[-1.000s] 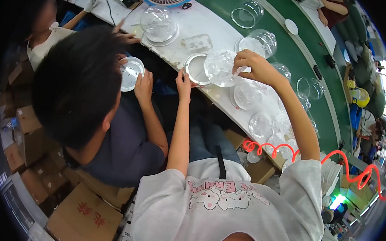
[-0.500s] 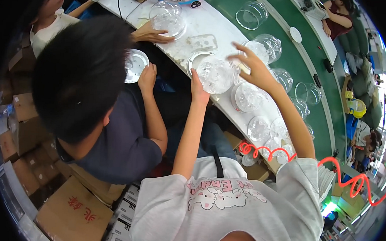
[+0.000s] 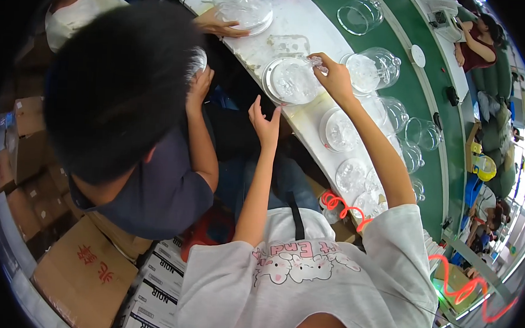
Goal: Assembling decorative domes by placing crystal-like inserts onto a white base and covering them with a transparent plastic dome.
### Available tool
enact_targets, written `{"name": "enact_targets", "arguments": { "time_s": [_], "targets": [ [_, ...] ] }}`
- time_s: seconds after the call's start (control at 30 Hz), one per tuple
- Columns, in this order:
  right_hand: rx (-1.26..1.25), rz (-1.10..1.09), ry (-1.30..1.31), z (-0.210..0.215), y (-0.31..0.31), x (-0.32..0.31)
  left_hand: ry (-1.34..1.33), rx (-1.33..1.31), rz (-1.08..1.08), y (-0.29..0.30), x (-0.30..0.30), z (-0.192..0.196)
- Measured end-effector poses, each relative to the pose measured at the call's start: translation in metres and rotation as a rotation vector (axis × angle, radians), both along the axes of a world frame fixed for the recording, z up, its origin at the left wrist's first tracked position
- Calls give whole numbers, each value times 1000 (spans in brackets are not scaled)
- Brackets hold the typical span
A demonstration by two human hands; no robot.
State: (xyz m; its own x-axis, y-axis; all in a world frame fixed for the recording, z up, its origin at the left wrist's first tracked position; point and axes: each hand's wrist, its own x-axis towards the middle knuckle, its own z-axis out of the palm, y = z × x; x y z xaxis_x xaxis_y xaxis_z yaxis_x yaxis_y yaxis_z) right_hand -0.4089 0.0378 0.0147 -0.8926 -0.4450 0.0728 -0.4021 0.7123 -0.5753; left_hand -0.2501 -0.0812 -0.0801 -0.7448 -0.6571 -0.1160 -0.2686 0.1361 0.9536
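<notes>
A round clear plastic piece (image 3: pixel 293 82) rests on a white ring-shaped base (image 3: pixel 269 80) at the near edge of the bench. My right hand (image 3: pixel 335 81) is closed, its fingers pinching the clear part at the piece's far right side. Just off the bench edge, my left hand (image 3: pixel 266 122) holds nothing, with thumb and fingers apart. To the right of the base sits another white round base (image 3: pixel 325 131) with a clear piece on it. Farther along the bench lie several clear discs (image 3: pixel 351 176).
Clear domes (image 3: pixel 381 68) lie along the green belt (image 3: pixel 370 42) beyond the white bench (image 3: pixel 313 110). On my left a co-worker in a dark shirt (image 3: pixel 154 182) sits close, a hand (image 3: pixel 222 24) beside a large dome (image 3: pixel 244 11). A red coiled hose (image 3: pixel 343 205) hangs at the right.
My left hand has come off the white base and drawn back, fingers opening. My right hand has lowered onto the clear piece and pinches it. The view has shifted slightly.
</notes>
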Motion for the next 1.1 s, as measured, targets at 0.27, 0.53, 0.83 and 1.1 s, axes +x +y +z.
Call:
{"name": "enact_targets", "arguments": {
  "time_s": [0.27, 0.53, 0.83, 1.1],
  "targets": [
    [132, 113, 26, -8, -22, -2, -120, -337, -170, -6, -18, -18],
    [146, 170, 77, -15, -28, -2, -190, -338, -201, -6, -22, -28],
    [103, 217, 63, -25, -24, -6, -206, -359, -226, -5, -24, -32],
    [128, 101, 170, -31, -25, 5, -213, -405, -257, -6, -23, -28]
  ]
}}
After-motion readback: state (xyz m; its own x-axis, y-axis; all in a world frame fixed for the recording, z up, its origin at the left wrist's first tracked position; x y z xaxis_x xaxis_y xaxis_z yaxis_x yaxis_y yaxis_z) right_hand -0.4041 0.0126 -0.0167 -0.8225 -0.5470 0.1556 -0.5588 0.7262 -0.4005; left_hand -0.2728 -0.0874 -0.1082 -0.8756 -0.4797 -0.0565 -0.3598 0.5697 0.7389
